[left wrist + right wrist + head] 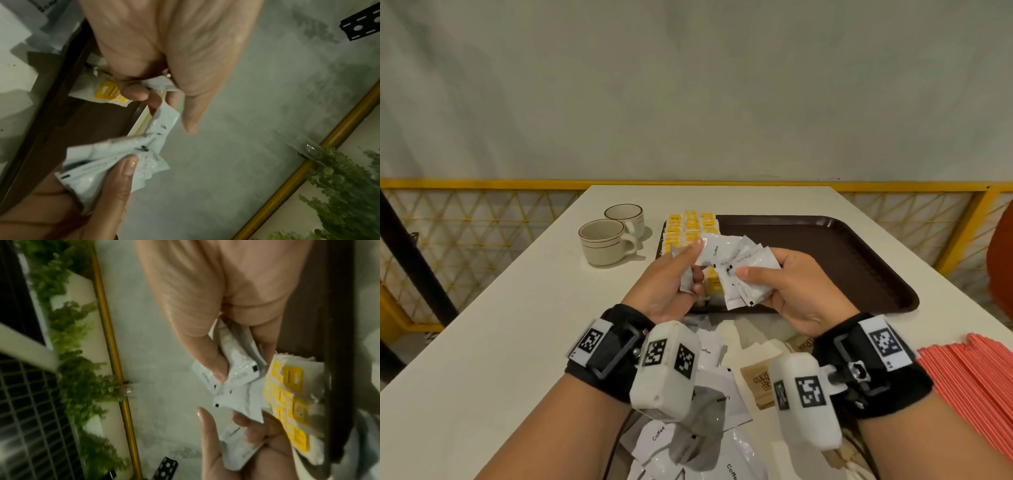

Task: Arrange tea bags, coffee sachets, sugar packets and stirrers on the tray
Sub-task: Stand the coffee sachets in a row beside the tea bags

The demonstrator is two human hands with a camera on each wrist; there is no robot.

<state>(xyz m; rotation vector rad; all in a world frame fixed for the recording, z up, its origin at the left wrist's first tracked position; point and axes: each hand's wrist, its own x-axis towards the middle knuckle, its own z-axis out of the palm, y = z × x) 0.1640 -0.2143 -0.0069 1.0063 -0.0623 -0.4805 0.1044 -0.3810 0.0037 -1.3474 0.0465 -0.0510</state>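
Both hands are raised over the near left part of the brown tray (825, 260). My left hand (697, 263) pinches a white coffee sachet (717, 251) under its thumb, and another sachet is tucked in its curled fingers (135, 92). My right hand (756, 284) grips a fanned bunch of white sachets (750, 284), with its thumb (216, 368) pressed on top. The two bunches touch at their edges. Yellow tea bags (690, 226) lie in rows along the tray's left side, partly hidden behind the hands.
Two cream cups (606, 241) stand left of the tray. Loose coffee sachets (719, 387) and brown sugar packets (760, 380) lie on the white table under my wrists. A pile of red stirrers (969, 387) sits at the near right. A yellow railing (482, 185) runs behind the table.
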